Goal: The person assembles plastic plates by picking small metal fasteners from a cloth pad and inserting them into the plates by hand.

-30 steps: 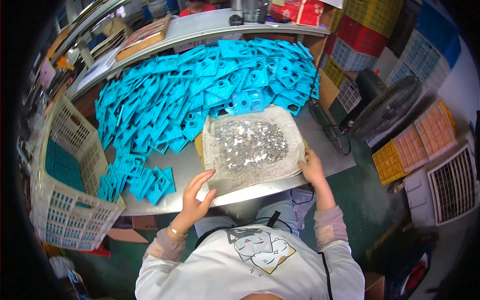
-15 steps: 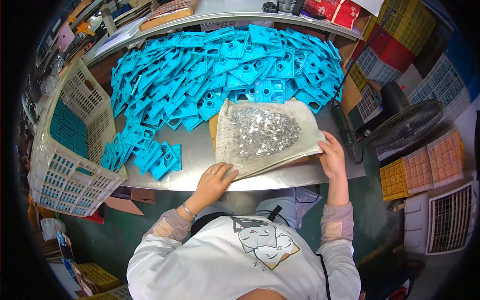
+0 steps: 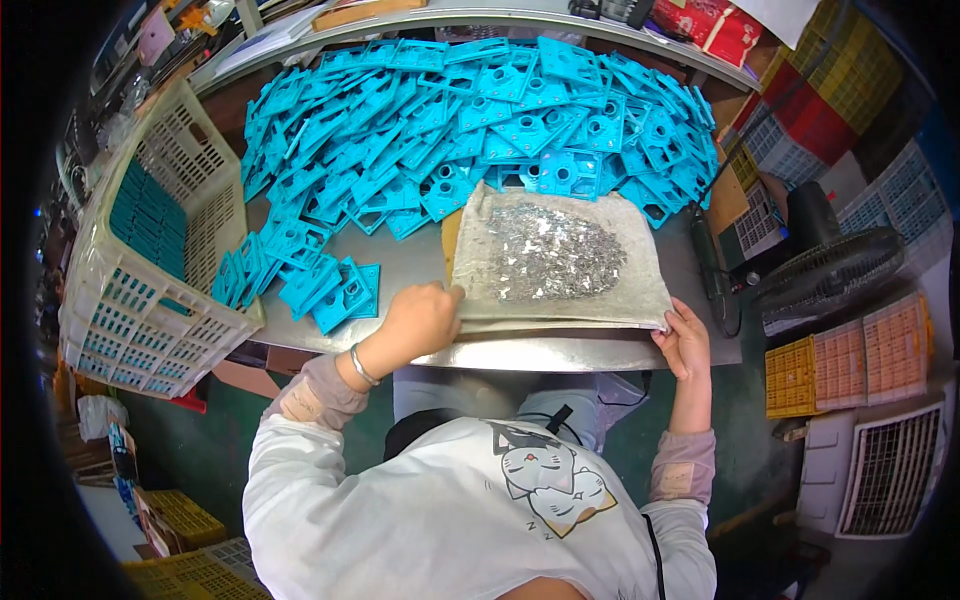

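Note:
A folded grey-beige cloth [image 3: 640,275] lies at the table's near edge, with a spread of small silvery metal pieces [image 3: 555,255] on it. My left hand [image 3: 420,318] is closed at the cloth's near left edge, its fingertips partly hidden. At the near right corner, my right hand [image 3: 686,338] pinches the cloth between thumb and fingers. Behind the cloth rises a large heap of turquoise plastic plates [image 3: 420,130] with round holes. A few more plates [image 3: 335,290] lie left of my left hand.
On the left stands a white plastic crate [image 3: 170,325] with stacked turquoise parts inside. A dark hand tool with a cord [image 3: 712,265] lies right of the cloth. A black fan [image 3: 830,270] and several crates [image 3: 850,355] stand at the right. A shelf [image 3: 480,18] runs behind the heap.
My left hand has gone from lying with fingers extended on the cloth's near corner to curled at its left edge. My right hand has slid nearer to me, down to the corner.

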Demonstrator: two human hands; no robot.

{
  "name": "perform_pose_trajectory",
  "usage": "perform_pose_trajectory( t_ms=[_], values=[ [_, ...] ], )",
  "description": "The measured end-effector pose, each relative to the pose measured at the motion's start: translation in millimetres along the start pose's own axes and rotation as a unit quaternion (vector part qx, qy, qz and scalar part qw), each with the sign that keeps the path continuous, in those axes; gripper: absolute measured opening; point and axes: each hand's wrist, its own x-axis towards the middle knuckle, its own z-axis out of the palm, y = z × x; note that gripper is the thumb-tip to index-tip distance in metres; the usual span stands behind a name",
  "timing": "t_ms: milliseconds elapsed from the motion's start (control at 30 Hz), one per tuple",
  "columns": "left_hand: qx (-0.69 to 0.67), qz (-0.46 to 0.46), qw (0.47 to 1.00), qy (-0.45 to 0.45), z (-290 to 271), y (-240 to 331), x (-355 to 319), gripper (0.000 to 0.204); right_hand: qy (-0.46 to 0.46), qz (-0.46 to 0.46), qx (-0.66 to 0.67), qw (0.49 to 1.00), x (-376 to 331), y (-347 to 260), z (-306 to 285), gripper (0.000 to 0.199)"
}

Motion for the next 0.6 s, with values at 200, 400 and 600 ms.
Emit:
perform_pose_trajectory(
  t_ms=[200, 400, 600],
  values=[
    [-0.12, -0.018, 0.982, 0.145, -31, -2, 64, 0.017, 0.0, -0.012, 0.046, 0.999, 15, -7, 0, 0.037],
    [-0.194, 0.002, 0.959, 0.206, -50, 16, 49, 0.016, -0.005, -0.012, 0.019, 1.0, 8, -12, 1, 0.038],
    [-0.296, -0.063, 0.95, 0.078, -5, 5, -28, 0.016, -0.022, 0.018, -0.083, 0.996, 6, -9, 4, 0.045]
  ],
)
